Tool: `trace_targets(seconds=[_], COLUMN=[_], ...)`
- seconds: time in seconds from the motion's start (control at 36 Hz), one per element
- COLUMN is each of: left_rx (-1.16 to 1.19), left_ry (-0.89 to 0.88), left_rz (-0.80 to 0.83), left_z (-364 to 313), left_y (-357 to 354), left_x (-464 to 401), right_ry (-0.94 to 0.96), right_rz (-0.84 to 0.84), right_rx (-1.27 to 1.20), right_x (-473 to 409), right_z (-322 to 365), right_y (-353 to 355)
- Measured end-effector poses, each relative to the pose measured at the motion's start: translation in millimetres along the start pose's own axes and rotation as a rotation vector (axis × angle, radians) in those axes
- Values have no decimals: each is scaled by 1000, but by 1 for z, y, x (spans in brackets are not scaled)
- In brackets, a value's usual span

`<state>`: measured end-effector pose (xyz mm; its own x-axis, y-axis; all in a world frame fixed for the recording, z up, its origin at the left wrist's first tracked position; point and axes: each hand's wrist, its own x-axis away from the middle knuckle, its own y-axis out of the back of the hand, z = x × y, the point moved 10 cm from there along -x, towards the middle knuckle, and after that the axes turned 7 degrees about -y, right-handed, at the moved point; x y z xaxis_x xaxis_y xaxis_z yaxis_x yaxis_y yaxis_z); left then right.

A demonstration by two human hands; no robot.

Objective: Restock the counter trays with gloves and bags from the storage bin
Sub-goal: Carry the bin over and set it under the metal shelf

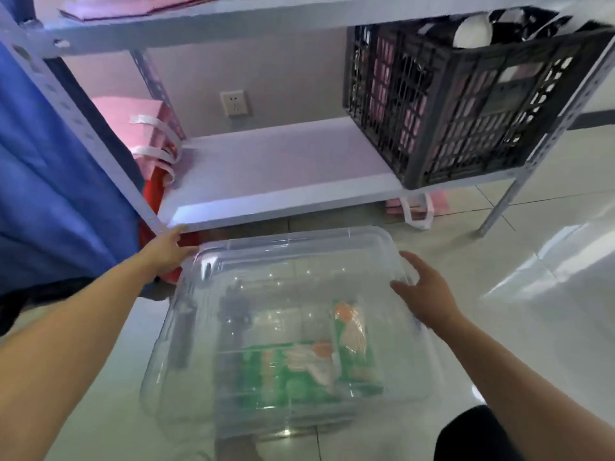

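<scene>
Blurrily, both hands [169, 249] [422, 291] touch the storage bin [186, 361], labels unreadable

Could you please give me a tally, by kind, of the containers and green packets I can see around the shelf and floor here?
Clear plastic storage bin, lid on, on the floor: 1
Green glove packets seen through the lid: 2
Black plastic crate on the shelf: 1
Pink bags with white handles, left of the shelf: 2 at least, blurred
Total: 6
</scene>
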<state>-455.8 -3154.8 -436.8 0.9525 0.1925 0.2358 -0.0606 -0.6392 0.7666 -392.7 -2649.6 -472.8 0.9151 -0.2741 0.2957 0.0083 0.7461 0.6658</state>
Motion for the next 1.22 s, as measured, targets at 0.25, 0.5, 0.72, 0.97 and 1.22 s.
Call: trace_targets(seconds=[0.25, 0.5, 0.72, 0.97, 1.22], left_rx=[-36, -92, 106, 135, 219], left_ry=[85, 305, 339, 387, 443], left_rz=[140, 465, 449, 554, 448], left_z=[43, 67, 97, 101, 79], left_y=[-54, -59, -68, -89, -82], left_x=[28, 63, 76, 87, 77], right_ry=[-3, -23, -542, -328, -288], right_rz=[-182, -88, 246, 63, -176], right_rx=[301, 2, -552, -380, -233], right_x=[28, 21, 5, -6, -4], right_z=[-27, -49, -103, -88, -92], right_y=[-18, -8, -30, -2, 10])
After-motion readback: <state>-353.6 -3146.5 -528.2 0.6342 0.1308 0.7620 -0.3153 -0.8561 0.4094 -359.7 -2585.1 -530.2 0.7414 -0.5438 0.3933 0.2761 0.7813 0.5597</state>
